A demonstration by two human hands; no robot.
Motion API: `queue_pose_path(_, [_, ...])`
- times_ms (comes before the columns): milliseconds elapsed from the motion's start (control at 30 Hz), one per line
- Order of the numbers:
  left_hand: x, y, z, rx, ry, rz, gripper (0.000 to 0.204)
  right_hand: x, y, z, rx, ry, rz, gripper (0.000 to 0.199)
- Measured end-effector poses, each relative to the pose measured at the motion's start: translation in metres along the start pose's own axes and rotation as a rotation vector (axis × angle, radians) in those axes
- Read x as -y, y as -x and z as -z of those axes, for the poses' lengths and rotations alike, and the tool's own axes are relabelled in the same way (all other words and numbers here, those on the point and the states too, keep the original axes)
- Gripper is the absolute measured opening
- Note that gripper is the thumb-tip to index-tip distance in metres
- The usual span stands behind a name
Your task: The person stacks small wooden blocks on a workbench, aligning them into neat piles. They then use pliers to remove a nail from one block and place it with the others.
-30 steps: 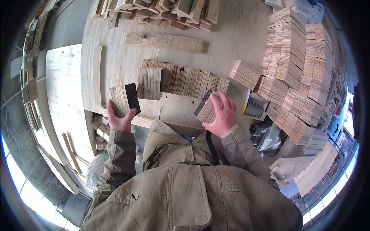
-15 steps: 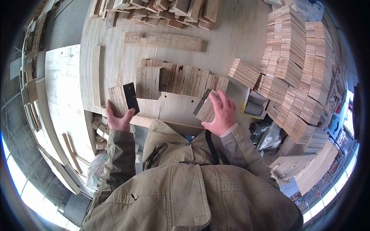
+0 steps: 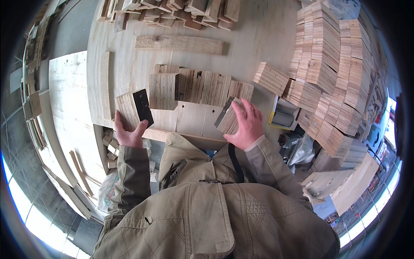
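My left hand [image 3: 129,134] is closed around the near end of a plywood block [image 3: 126,108], thumb on its dark face and fingers along its left side. My right hand [image 3: 247,125] grips a second plywood block [image 3: 227,122] from its right side; a dark strip runs along that block's left face. Both blocks are tilted, one on each side in front of me. Just beyond them, a row of plywood blocks [image 3: 209,87] stands on the wooden tabletop [image 3: 254,41]. A nearer block [image 3: 163,93] stands at the row's left end.
Stacked plywood blocks [image 3: 317,56] fill the right side. A loose wood strip [image 3: 179,44] lies beyond the row, another strip [image 3: 106,86] at the left. Wood offcuts [image 3: 172,11] are heaped at the far edge. A small open box [image 3: 283,115] sits right of my right hand.
The whole view has shifted slightly. Both hands keep hold of their blocks, with hardly any movement against the table.
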State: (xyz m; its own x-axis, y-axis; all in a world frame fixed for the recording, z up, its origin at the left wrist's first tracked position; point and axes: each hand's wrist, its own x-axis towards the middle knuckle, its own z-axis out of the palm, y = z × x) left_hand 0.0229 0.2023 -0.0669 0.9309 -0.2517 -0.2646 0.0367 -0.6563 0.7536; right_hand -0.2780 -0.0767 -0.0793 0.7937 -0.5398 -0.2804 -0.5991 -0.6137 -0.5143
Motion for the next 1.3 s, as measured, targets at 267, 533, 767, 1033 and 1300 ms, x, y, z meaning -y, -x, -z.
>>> queue_pose_path(267, [0.002,0.002,0.0,-0.002,0.027,-0.019,0.117,-0.001,0.0,-0.001,-0.008,-0.008,0.004,0.109])
queue_pose_path(533, [-0.001,0.002,-0.004,0.016,0.177,-0.041,0.117,-0.002,0.002,-0.004,-0.03,0.001,-0.008,0.111])
queue_pose_path(767, [-0.018,0.006,-0.007,0.039,0.162,-0.027,0.116,-0.007,0.007,0.002,-0.083,-0.015,-0.021,0.113])
queue_pose_path(1033, [-0.036,0.013,-0.015,0.045,0.221,-0.053,0.115,-0.029,0.014,0.018,-0.137,-0.065,-0.082,0.114])
queue_pose_path(1300, [-0.058,0.023,-0.027,0.15,0.263,-0.105,0.119,-0.046,0.029,0.031,-0.155,-0.02,-0.167,0.119])
